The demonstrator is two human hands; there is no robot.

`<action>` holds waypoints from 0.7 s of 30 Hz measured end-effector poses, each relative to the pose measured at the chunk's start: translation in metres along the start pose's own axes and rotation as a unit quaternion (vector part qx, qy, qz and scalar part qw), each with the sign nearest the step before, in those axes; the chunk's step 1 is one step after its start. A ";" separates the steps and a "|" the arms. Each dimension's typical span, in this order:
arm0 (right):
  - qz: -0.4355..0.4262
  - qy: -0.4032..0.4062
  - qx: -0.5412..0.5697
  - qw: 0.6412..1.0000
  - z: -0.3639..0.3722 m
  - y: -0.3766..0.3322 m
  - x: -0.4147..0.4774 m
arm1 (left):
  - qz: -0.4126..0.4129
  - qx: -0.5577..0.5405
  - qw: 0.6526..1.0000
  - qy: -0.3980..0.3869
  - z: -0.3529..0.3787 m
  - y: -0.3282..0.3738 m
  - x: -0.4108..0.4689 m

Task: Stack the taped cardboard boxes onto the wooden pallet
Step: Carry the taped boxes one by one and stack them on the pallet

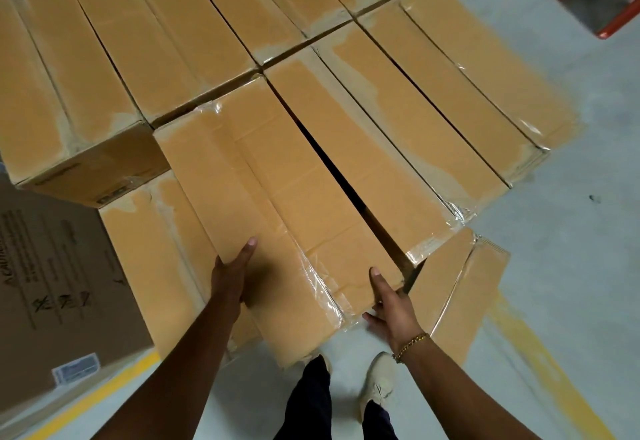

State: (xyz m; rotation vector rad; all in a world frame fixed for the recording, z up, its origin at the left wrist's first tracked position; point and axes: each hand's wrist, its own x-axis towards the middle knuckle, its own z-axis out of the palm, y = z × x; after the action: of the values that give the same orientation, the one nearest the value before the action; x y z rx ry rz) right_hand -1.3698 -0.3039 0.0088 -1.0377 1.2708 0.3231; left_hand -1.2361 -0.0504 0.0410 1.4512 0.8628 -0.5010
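A long taped cardboard box [277,204] lies on top of the stack, its near end jutting out toward me over the floor. My left hand [235,273] presses flat against its left side near that end. My right hand [391,308] grips its near right corner, thumb on top and fingers under the end. More long taped boxes [398,134] lie side by side to its right and in a row [166,30] behind. A lower box [152,259] lies under its left side. The wooden pallet is hidden beneath the boxes.
A large printed carton [59,287] stands at the lower left. Another taped box [460,287] leans at the stack's near right. Yellow floor lines [547,363] cross the grey concrete. An orange rack frame [616,9] stands at the top right. My shoes [377,384] are just below the box end.
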 end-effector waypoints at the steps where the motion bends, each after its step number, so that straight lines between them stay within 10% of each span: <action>1: -0.005 0.005 0.005 1.000 0.001 -0.001 0.001 | 0.000 0.004 1.000 0.002 0.001 0.000 0.000; 21: -0.030 0.018 -0.048 0.998 0.004 -0.033 -0.003 | -0.042 0.056 0.997 0.029 0.009 0.004 0.010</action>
State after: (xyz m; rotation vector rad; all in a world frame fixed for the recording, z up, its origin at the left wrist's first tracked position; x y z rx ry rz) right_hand -1.3448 -0.3177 0.0261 -1.1654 1.2636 0.3224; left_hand -1.2250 -0.0566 0.0348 1.5432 0.9588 -0.5809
